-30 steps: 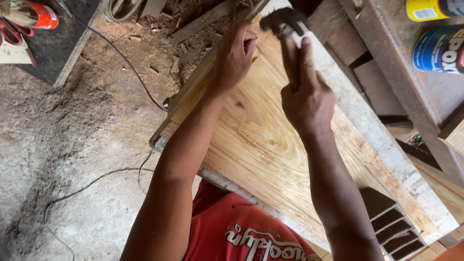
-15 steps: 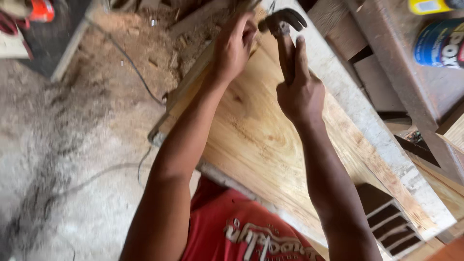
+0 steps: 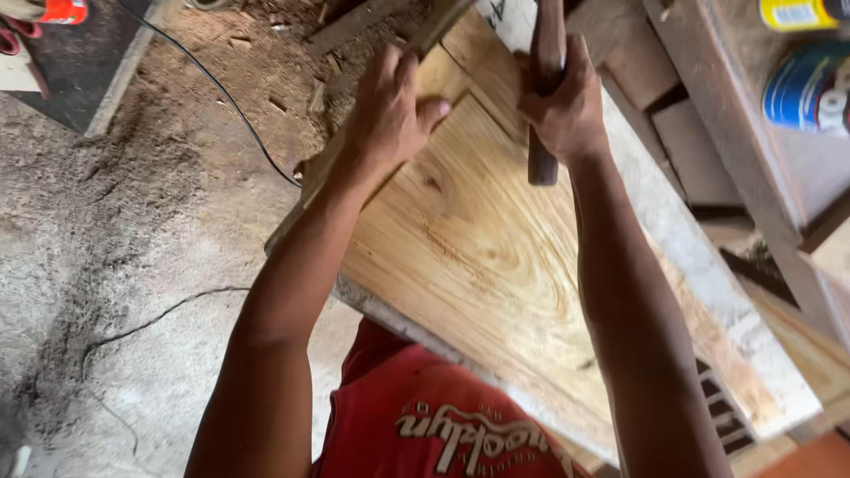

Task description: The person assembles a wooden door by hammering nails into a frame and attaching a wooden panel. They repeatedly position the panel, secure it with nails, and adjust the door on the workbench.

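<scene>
While gripped: hammer handle (image 3: 544, 106) inside right hand (image 3: 567, 111), above panel (image 3: 478, 257).

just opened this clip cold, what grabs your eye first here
The big pale wooden panel with swirling grain fills the middle of the view, lying slantwise on a bench. Over its far end the right hand grips a dark wooden handle upright, its head out of view, while the left hand presses flat on the panel's left edge. Sawdust and a black cable cover the floor at left.
</scene>
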